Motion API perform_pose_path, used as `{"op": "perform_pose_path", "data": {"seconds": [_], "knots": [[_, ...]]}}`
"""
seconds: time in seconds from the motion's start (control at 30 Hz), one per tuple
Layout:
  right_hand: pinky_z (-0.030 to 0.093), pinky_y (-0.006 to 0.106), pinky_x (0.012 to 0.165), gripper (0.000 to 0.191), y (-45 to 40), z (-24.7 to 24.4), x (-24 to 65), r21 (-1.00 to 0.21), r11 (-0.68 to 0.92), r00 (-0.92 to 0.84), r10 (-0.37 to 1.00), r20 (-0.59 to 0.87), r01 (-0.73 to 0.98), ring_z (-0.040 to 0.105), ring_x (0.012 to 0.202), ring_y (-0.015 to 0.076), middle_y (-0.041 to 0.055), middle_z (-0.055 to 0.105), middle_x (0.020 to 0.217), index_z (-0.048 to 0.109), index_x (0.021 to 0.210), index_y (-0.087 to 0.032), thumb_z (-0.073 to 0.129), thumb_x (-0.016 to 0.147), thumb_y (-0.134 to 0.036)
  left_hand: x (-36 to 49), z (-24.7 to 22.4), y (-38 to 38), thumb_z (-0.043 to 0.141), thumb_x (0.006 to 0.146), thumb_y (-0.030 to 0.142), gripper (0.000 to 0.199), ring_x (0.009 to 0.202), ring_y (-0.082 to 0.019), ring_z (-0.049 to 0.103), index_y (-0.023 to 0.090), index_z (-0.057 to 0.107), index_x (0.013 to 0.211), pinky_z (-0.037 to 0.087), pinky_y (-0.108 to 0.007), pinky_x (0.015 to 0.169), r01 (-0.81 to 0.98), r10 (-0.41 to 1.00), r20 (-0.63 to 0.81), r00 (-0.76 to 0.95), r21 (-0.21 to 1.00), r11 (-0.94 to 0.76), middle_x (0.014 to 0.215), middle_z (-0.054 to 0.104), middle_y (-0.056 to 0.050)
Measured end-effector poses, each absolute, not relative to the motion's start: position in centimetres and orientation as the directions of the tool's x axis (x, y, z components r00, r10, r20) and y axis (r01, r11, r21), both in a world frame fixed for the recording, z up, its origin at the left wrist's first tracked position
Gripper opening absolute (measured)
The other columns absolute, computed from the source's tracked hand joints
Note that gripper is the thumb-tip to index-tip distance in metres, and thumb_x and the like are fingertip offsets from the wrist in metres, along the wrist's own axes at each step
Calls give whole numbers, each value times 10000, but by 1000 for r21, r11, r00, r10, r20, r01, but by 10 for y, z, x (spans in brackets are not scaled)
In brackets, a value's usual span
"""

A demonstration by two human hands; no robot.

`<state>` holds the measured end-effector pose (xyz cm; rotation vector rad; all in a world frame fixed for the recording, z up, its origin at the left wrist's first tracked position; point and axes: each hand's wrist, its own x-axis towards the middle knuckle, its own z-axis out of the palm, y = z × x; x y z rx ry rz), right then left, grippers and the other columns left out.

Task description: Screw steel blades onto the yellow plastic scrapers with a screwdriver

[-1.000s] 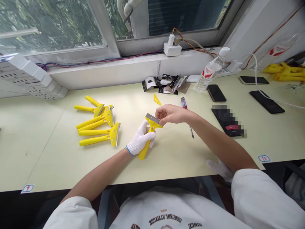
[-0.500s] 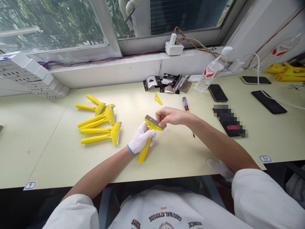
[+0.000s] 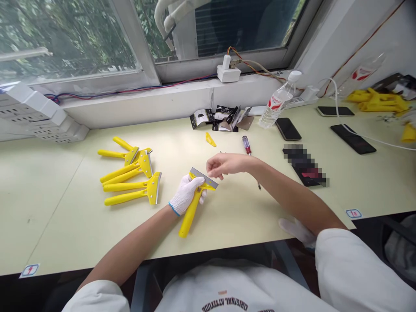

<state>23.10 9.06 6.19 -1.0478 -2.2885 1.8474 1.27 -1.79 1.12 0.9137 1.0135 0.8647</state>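
Note:
My left hand (image 3: 188, 192), in a white glove, grips a yellow scraper (image 3: 190, 215) near its head, with the thumb on the grey blade (image 3: 204, 178). Bare and curled, my right hand (image 3: 224, 165) hovers just above and right of the blade, apart from it; its fingertips are pressed together and what they hold, if anything, is hidden. A small yellow piece (image 3: 210, 139) lies beyond my hands. The screwdriver (image 3: 246, 144) is partly covered by my right forearm. Several finished-looking yellow scrapers (image 3: 130, 199) lie at the left.
Black cards and packets (image 3: 224, 119) lie by the wall. A water bottle (image 3: 276, 104) stands near several phones (image 3: 288, 129) at the right. White boxes (image 3: 48, 115) are stacked at the far left. A white glove (image 3: 297, 230) lies at the front edge under my right arm.
My right hand has come off the blade. My left thumb has moved onto the blade. The camera view has shifted slightly.

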Motion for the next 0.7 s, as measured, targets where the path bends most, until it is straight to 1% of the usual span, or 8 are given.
{"op": "perform_pose_path", "data": {"seconds": [0.07,0.13,0.23,0.3,0.37,0.43,0.57,0.7], "knots": [[512,324,746,274,104,52,239,-808,157,-634,710,-307,567,717,856,219,86,773,1008,704,1037,-199,642,1014,-465,12,12,-17,753,852,497,353,418,-146,560,163,639,861,483,-270,406,-160,897,-328,295,909,385,585,633,-17],[536,399,914,300,117,38,245,-611,260,-409,905,-116,748,718,1075,295,148,768,1245,722,1207,-194,572,1044,-397,12,13,-17,765,837,503,364,416,-146,558,162,642,871,478,-268,401,-156,893,-335,300,906,393,581,623,-10],[414,570,1179,574,131,17,250,-315,393,-402,915,39,864,503,1477,407,180,557,1659,537,1619,-208,507,1067,-364,13,13,-16,757,845,511,369,420,-144,560,166,634,893,476,-267,407,-155,896,-326,302,910,384,597,619,-1],[328,630,1245,655,134,9,249,-264,476,-497,867,-17,839,364,1594,414,144,420,1781,409,1719,-229,472,1091,-406,12,12,-16,733,879,516,362,426,-141,567,171,624,906,482,-268,427,-144,895,-315,316,916,374,614,622,1],[303,635,1256,627,132,6,245,-252,513,-541,840,-53,821,343,1617,394,138,414,1789,429,1702,-216,449,1108,-417,11,10,-14,707,920,522,360,435,-138,576,174,617,917,484,-266,454,-123,884,-312,348,920,373,633,629,0],[331,610,1234,552,125,7,236,-239,548,-571,820,-34,802,416,1575,381,176,508,1721,522,1623,-170,437,1124,-389,9,8,-13,689,953,527,361,449,-136,584,176,610,929,481,-264,479,-111,874,-309,376,921,374,658,637,-2],[441,508,1123,330,101,10,213,-230,660,-669,742,50,715,569,1424,357,205,681,1508,707,1312,-136,530,1109,-328,7,6,-12,683,971,507,340,481,-128,581,175,610,971,469,-267,515,-127,875,-247,417,937,325,722,637,0],[498,428,976,170,81,15,197,-140,715,-718,695,36,685,677,1195,320,187,768,1251,698,1166,-129,561,1078,-180,5,6,-11,718,900,398,288,518,-117,593,172,609,1042,457,-273,549,-184,840,-169,516,935,302,845,652,-9]]}}
